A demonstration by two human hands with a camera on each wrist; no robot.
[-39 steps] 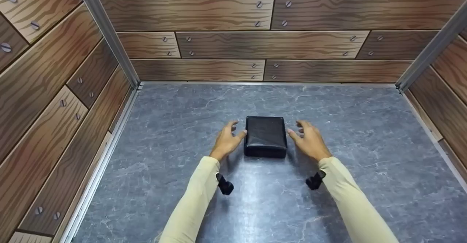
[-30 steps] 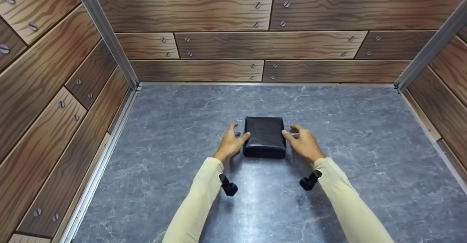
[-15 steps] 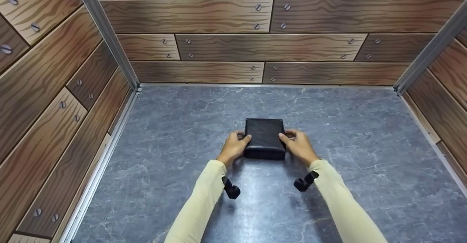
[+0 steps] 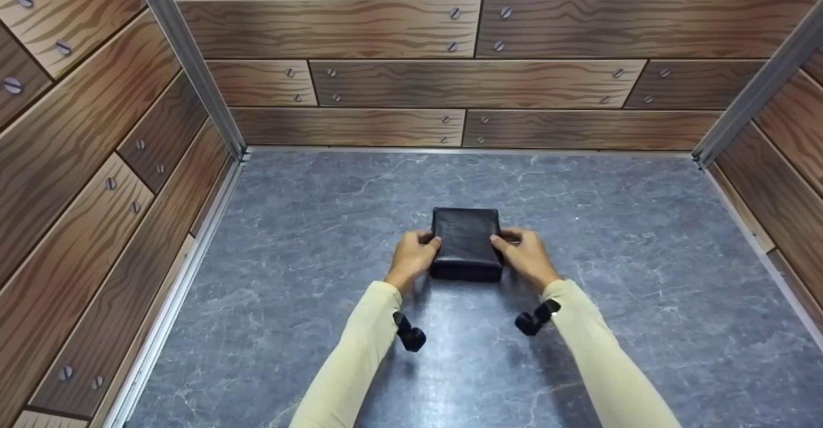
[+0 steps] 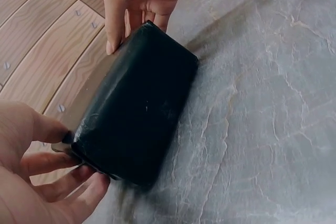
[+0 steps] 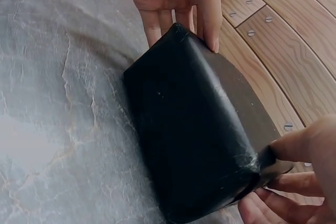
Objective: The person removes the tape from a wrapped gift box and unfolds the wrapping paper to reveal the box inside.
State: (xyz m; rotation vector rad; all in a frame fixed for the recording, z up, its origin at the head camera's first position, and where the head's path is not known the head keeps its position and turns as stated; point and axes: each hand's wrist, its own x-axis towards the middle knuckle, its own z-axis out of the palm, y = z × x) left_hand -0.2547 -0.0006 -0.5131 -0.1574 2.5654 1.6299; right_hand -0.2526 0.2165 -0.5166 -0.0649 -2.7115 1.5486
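Note:
A black box (image 4: 466, 238) with a smooth, slightly creased covering sits between both hands on the grey marbled surface. Its near face fills the middle of both wrist views, where its edges look scuffed. My left hand (image 4: 411, 258) holds the box's left side, thumb on the top edge and fingers down along the side. On the opposite side, my right hand (image 4: 528, 258) grips it likewise. In the left wrist view the left hand (image 5: 47, 171) has its fingertips against the box's side; the right wrist view shows the same for the right hand (image 6: 296, 177). The box's underside is hidden.
Walls printed with a wood-plank pattern (image 4: 386, 81) stand behind and on both sides. Metal strips (image 4: 193, 68) run along the corners and the floor's edges. Each wrist carries a small black camera (image 4: 409, 331). The grey surface (image 4: 308, 222) spreads around the box.
Both hands have come inward from beside the box and now hold its sides, thumbs on top. The box stays in about the same place.

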